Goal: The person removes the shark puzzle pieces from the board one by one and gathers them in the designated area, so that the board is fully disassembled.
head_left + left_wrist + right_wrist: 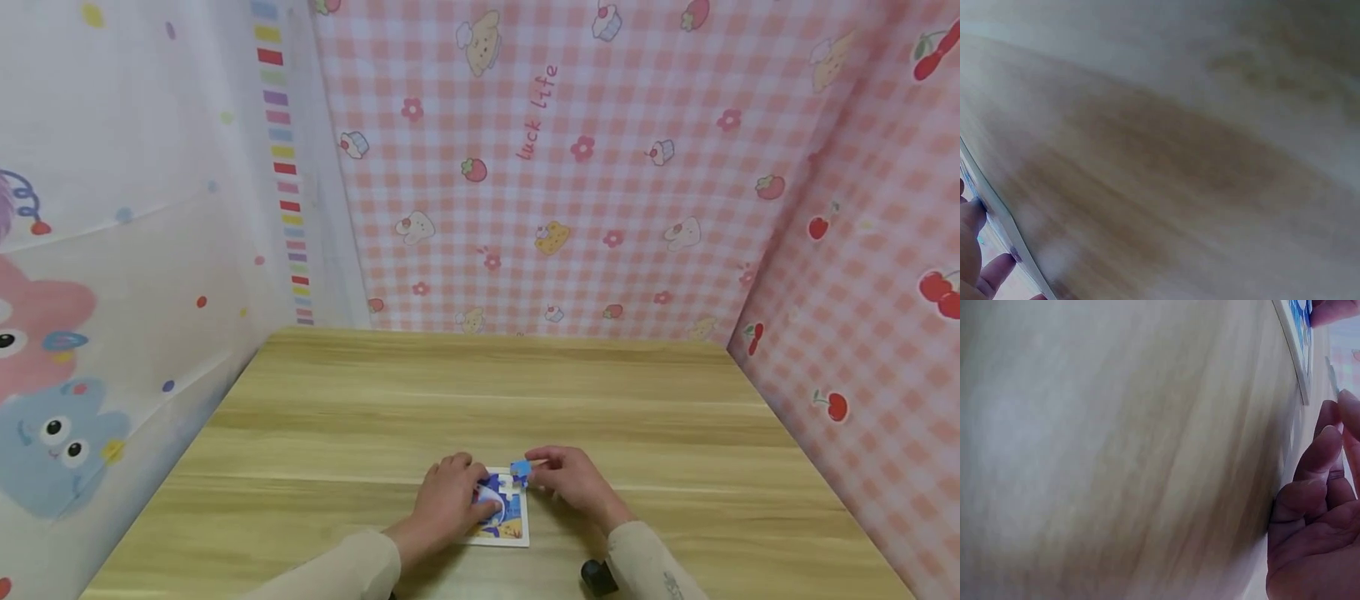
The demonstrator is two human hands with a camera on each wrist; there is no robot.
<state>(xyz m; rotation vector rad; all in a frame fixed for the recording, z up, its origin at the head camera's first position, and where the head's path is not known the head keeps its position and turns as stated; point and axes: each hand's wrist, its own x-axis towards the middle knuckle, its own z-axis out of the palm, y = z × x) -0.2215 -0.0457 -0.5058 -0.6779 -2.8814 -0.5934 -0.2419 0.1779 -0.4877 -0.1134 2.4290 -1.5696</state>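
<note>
A small jigsaw puzzle (pixel 512 525) with a white border and a blue, white and yellow picture lies on the table. My left hand (pixel 447 497) rests over its left part, fingers spread and thumb across the picture. In the left wrist view, fingertips of that hand (pixel 974 215) touch the puzzle near its edge. At the upper right corner of the puzzle, my right hand (pixel 573 478) pinches a blue puzzle piece (pixel 520 470) between thumb and fingers. A pale gap shows in the picture just below that piece. The right wrist view shows the piece (pixel 1332 375) edge-on, raised at the fingertips.
A wood-grain table (pixel 337 433) spreads around the puzzle. Patterned cloths hang behind it, with a pink checked cloth (pixel 525 192) at the back and a white one (pixel 150 250) at the left. A black object (pixel 597 577) shows by the right sleeve.
</note>
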